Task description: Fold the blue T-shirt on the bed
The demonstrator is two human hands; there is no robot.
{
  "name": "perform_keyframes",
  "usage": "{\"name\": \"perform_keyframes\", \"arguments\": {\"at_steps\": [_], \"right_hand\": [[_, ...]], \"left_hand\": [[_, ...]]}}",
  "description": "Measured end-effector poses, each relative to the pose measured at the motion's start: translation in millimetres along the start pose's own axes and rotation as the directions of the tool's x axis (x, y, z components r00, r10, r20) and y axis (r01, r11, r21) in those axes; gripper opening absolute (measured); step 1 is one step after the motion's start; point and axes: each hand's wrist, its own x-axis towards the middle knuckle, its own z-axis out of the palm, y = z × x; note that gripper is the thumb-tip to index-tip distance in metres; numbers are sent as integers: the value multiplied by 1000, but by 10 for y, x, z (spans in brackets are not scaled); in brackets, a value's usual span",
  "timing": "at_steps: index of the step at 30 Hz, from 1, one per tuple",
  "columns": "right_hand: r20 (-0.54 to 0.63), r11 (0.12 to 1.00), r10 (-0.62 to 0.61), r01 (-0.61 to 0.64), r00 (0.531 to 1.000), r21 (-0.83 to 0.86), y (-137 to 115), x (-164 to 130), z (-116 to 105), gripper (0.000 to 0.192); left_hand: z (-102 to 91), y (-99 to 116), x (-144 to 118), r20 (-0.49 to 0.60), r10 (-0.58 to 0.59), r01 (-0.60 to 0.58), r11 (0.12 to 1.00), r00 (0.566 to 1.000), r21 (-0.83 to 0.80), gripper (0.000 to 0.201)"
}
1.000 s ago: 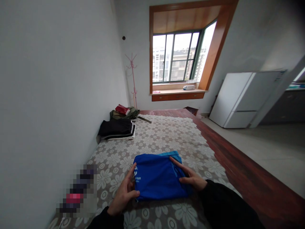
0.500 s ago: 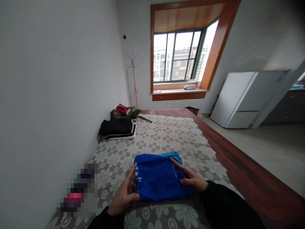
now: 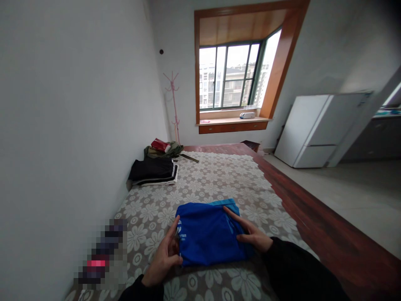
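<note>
— How far had the folding got when you looked?

— Nearly done with that piece, I'd say. The blue shirt point(image 3: 208, 234) lay on the flowered cover point(image 3: 219, 175) at the near end, already a compact rectangle with its edges squared. Only a lighter blue strip showed along its far edge.

— And the hands?

— One on each side. The left hand point(image 3: 164, 259) was at the shirt's left edge, thumb and fingers curled round the fold and pinching it. The right hand point(image 3: 250, 234) lay flat and open on the right edge, fingers stretched toward the far corner, pressing rather than gripping.

— So was anything left to do on it?

— As far as I could judge, a last smoothing or tucking of that left edge, then putting it aside. It hadn't been lifted; it sat fully on the cover.

— Were other clothes finished?

— A black folded pile point(image 3: 153, 170) lay farther off by the left wall, and beyond it an olive heap point(image 3: 163, 149) with something red on top, which looked loose, not folded. So I'd guess there was more to go.

— The rest of the room?

— A pink coat stand point(image 3: 173, 104) in the far corner, the window point(image 3: 233, 75) behind it, a white fridge point(image 3: 316, 129) on the right.
</note>
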Motion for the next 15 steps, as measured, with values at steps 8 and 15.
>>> {"name": "perform_keyframes", "arguments": {"at_steps": [8,15], "right_hand": [[-77,975,22,-38,997,-218,36,69,-202,91],[-146,845,82,-147,986,-514,-239,415,-1035,99]], "left_hand": [[59,89,-1,-128,57,-55,998,990,21,101],[105,124,-9,-131,38,-29,997,991,70,92]]}}
